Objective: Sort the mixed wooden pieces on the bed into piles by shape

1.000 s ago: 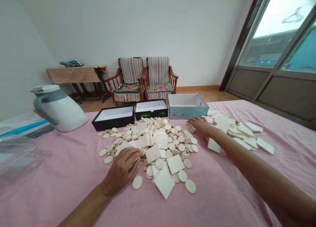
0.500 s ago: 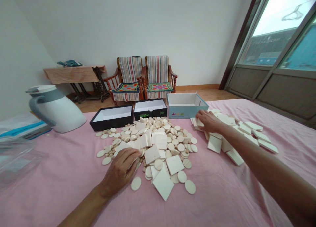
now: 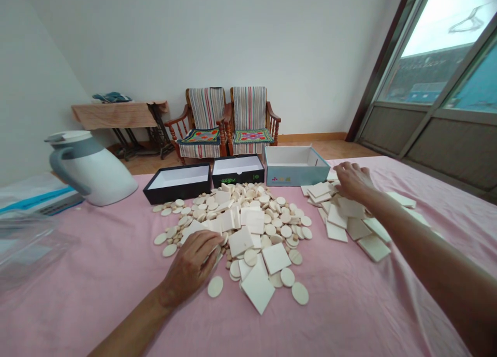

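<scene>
Curling left hand point(image 3: 190, 263) at pale wooden discs point(image 3: 286, 231), grip unclear, right hand point(image 3: 351, 181) open above square tiles point(image 3: 336, 232)

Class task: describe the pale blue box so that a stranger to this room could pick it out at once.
On the pink bedsheet, look beyond the heap of pale discs and squares to three open boxes in a row. The pale blue box stands rightmost; its two neighbours, a black box and a second black box, are dark.
</scene>
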Available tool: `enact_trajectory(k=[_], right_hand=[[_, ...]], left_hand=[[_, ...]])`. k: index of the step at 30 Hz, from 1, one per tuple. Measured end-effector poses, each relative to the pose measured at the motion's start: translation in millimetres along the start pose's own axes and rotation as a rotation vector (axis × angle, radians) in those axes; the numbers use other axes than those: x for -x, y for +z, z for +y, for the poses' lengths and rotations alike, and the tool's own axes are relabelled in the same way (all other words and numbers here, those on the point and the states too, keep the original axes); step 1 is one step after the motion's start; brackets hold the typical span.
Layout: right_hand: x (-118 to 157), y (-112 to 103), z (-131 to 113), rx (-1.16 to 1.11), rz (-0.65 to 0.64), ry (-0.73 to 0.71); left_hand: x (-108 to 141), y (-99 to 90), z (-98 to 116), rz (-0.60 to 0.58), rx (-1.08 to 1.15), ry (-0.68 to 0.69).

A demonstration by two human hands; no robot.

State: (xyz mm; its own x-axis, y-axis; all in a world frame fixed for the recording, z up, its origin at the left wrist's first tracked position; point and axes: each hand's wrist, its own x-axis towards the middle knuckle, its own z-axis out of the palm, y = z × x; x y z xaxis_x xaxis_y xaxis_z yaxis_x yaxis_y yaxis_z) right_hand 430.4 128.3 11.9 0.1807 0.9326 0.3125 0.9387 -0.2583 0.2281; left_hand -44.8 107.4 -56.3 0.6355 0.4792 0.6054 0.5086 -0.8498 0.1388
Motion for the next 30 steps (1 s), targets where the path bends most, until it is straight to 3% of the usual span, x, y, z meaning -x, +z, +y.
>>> enact_trajectory(k=[3, 8, 11, 22, 30], right_hand=[[14, -18, -49, -0.227, 0.015, -0.138], [60, -52, -145, -0.656, -0.077, -0.661], [82, -66, -183, -0.738, -0.064, -0.780], [111, -87, -230, -0.760, -0.066, -0.882], [133, -85, -239, -0.708, -0.115, -0.823]], left_hand=[[0, -1.0, 1, -0.010, 0.003, -0.008], [0, -2.3, 3, -0.013, 0.017, -0.025], [1, -3.0, 3, 0.000, 0.022, -0.033], [0, -5.2, 5, -0.053, 0.045, -0.063], [-1, -2.1, 6, -0.055, 0.022, -0.076]])
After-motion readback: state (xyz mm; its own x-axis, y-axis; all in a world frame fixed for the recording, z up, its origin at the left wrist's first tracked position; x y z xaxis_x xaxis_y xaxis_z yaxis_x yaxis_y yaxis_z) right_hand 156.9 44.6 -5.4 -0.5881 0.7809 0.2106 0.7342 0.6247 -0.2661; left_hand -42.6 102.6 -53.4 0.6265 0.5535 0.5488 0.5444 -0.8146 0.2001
